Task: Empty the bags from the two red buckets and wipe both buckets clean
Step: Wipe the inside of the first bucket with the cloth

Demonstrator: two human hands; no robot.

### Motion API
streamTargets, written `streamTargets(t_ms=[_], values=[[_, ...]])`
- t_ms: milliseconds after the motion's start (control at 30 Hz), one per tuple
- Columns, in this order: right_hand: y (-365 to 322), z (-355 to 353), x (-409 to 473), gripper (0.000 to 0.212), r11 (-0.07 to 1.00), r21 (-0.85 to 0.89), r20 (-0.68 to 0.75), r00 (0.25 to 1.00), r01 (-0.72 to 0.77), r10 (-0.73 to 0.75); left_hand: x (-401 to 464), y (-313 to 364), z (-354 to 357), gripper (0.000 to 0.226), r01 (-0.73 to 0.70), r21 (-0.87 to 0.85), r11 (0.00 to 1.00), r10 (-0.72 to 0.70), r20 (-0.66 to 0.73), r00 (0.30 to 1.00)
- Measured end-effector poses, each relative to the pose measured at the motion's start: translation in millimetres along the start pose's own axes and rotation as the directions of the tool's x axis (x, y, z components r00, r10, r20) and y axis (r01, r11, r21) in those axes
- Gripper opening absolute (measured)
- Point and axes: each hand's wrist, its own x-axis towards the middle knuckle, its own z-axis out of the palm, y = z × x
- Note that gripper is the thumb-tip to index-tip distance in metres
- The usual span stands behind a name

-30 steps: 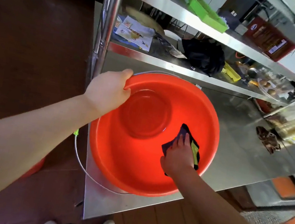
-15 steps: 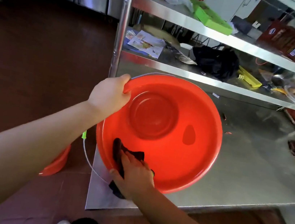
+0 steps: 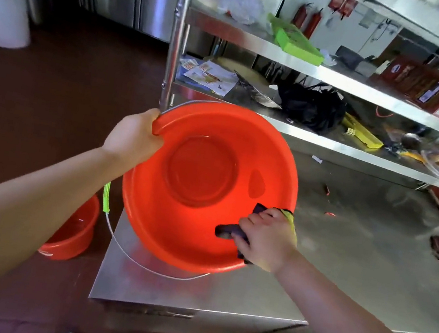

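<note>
Hidden bits first: right hand point(image 3: 264, 237) covers most of the dark cloth point(image 3: 227, 229), only its ends and a yellow-green edge at 1 o'clock of the hand show. Left hand's point(image 3: 135, 137) fingertips curl over the rim and cannot be seen inside. Second red bucket point(image 3: 72, 233) on the floor at 8 o'clock is half cut off by the left forearm; contents unclear, maybe a glint of wet. Shelf items at 2 o'clock are blurred, the far right edge smeared.

Main red bucket point(image 3: 199, 180): bright orange-red plastic, tilted with its mouth toward the camera, base resting on the steel desk point(image 3: 339, 268) near its left corner. Inside is glossy, no bag in it, a round bottom and one darker oval patch on the wall at 3 o'clock. Wire bail handle point(image 3: 127, 252) hangs loose below at 7 o'clock, with a green grip.

Left fingers clenched on the rim at 10 o'clock. Right fingers grasping the cloth, pressed against the inner wall at 4 o'clock.
</note>
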Motion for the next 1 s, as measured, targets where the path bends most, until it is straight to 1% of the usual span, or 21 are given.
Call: streamTargets(t_ms=[33, 67, 133, 200, 267, 400, 467, 500, 533, 567, 600, 633, 667, 700, 733, 833, 900, 1000], values=[[5, -5, 7, 0.029, 0.997, 0.045, -0.107, 0.992, -0.061, 0.066, -1, 1, 0, 0.015, 0.006, 0.002, 1.000, -0.006, -0.003, 1.000], [8, -12, 16, 0.026, 0.986, 0.120, -0.219, 0.965, -0.118, 0.143, -1, 2, 0, 0.014, 0.011, -0.003, 1.000, -0.011, -0.004, 1.000], [13, -31, 40, 0.022, 0.944, 0.280, -0.412, 0.866, -0.174, 0.282, 1, 3, 0, 0.016, 0.021, -0.020, 1.000, -0.021, 0.003, 1.000], [15, -53, 67, 0.021, 0.914, 0.362, -0.539, 0.758, -0.185, 0.367, 5, 4, -2, 0.018, 0.023, -0.028, 0.999, -0.023, 0.014, 1.000], [15, -73, 96, 0.025, 0.896, 0.397, -0.598, 0.685, -0.199, 0.417, 8, 4, -3, 0.017, 0.017, -0.036, 0.999, -0.016, 0.028, 0.999], [2, -99, 148, 0.031, 0.845, 0.498, -0.656, 0.552, -0.196, 0.514, 14, -1, -7, 0.016, 0.020, -0.060, 0.998, -0.017, 0.053, 0.998], [-3, -106, 169, 0.033, 0.846, 0.496, -0.688, 0.506, -0.195, 0.520, 18, -8, -9, 0.015, 0.027, -0.060, 0.998, -0.024, 0.058, 0.998], [-5, -107, 178, 0.033, 0.861, 0.465, -0.706, 0.501, -0.205, 0.500, 20, -11, -10, 0.015, 0.032, -0.063, 0.998, -0.028, 0.067, 0.997], [-8, -105, 186, 0.034, 0.882, 0.417, -0.710, 0.526, -0.221, 0.468, 22, -14, -11, 0.015, 0.037, -0.067, 0.997, -0.031, 0.079, 0.996], [-13, -101, 191, 0.037, 0.906, 0.354, -0.682, 0.598, -0.233, 0.421, 24, -17, -12, 0.015, 0.040, -0.073, 0.997, -0.033, 0.087, 0.996], [-20, -94, 195, 0.043, 0.930, 0.278, -0.597, 0.716, -0.241, 0.363, 25, -19, -13, 0.015, 0.038, -0.076, 0.996, -0.031, 0.090, 0.995], [-28, -86, 198, 0.051, 0.952, 0.193, -0.458, 0.836, -0.239, 0.303, 27, -21, -13, 0.015, 0.030, -0.076, 0.997, -0.023, 0.090, 0.996], [-36, -77, 200, 0.059, 0.967, 0.119, -0.314, 0.916, -0.224, 0.251, 29, -24, -14, 0.016, 0.021, -0.080, 0.997, -0.014, 0.090, 0.996], [-43, -68, 201, 0.063, 0.977, 0.071, -0.222, 0.951, -0.203, 0.214, 31, -26, -15, 0.017, 0.015, -0.089, 0.996, -0.007, 0.090, 0.996], [-46, -62, 203, 0.066, 0.982, 0.042, -0.190, 0.963, -0.186, 0.191, 33, -29, -15, 0.017, 0.014, -0.103, 0.995, -0.004, 0.093, 0.996], [-41, -57, 214, 0.077, 0.986, -0.032, -0.208, 0.966, -0.165, 0.155, 36, -34, -16, 0.018, 0.027, -0.137, 0.990, -0.011, 0.112, 0.994], [-37, -56, 223, 0.077, 0.977, -0.096, -0.231, 0.959, -0.190, 0.164, 36, -31, -14, 0.017, 0.021, -0.175, 0.984, -0.001, 0.115, 0.993], [-28, -54, 233, 0.071, 0.952, -0.183, -0.247, 0.949, -0.245, 0.197, 37, -27, -13, 0.015, 0.020, -0.250, 0.968, 0.009, 0.116, 0.993]])
